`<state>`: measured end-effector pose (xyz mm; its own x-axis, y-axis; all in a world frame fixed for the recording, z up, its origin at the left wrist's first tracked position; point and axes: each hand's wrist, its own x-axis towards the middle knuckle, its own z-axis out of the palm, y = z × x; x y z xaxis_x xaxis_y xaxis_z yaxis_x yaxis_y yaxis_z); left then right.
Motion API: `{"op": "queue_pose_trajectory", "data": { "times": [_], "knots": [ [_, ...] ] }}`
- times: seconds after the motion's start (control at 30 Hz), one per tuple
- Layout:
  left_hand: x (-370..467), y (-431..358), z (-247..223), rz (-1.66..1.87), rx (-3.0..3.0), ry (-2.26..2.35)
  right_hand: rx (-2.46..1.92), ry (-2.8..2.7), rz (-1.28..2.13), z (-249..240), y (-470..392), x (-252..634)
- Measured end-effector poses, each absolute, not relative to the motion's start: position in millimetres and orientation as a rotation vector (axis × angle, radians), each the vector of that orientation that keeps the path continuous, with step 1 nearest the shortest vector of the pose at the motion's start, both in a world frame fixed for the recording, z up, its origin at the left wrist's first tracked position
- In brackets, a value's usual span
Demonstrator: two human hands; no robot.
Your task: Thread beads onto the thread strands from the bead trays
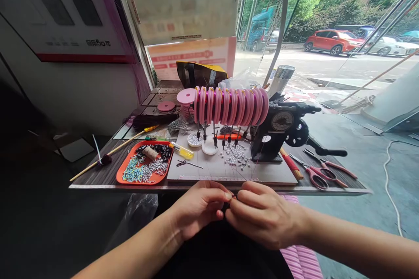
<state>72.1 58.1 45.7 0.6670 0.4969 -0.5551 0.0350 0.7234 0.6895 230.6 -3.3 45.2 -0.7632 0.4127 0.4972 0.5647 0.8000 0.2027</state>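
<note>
My left hand [203, 209] has its thumb and forefinger pinched together, the other fingers loosely curled; my right hand [265, 213] meets it fingertip to fingertip, its fingers bent inward. Between the tips I make out a thin dark strand [234, 196], just off the bench's near edge; my fingers hide most of it. With so little to grip, I judge it could slip if either pinch loosens.

Fine threads stretch beyond both hands, below the row of pink ring-shaped discs [231, 107]. A forearm swung forward might snag them, and a knock could set the small black hanging weights [215, 141] tangling. The loose round white beads [235, 154] ahead of my right hand could roll if the pale flat board [196, 178] were bumped.

The dark wood-grain bench [108, 157] carries an orange plastic tray [119, 176] of mixed beads, forward and left of my left hand. Ahead and right of my right hand stand the black metal crank machine [283, 120] and, nearer, pink-handled scissors [317, 178]. A white cable [388, 183] trails over the grey floor [363, 157] to the right. Far beyond, a red car [334, 41] is out on the street.
</note>
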Motion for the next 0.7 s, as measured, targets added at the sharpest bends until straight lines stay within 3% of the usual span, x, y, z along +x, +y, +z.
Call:
{"op": "queue_pose_trajectory", "data": {
  "times": [0.23,0.37,0.5,0.7],
  "knots": [
    [72,57,46,0.307,0.732,0.813,-0.744,-2.539,-0.470,45,-3,230],
    [71,57,47,0.389,0.878,0.807,-0.858,-2.459,0.060,53,-4,227],
    [69,54,49,0.652,1.466,0.778,-0.978,-2.142,0.651,63,-2,224],
    [68,51,40,0.693,1.595,0.812,-1.039,-2.019,0.672,66,2,223]
  ]
}}
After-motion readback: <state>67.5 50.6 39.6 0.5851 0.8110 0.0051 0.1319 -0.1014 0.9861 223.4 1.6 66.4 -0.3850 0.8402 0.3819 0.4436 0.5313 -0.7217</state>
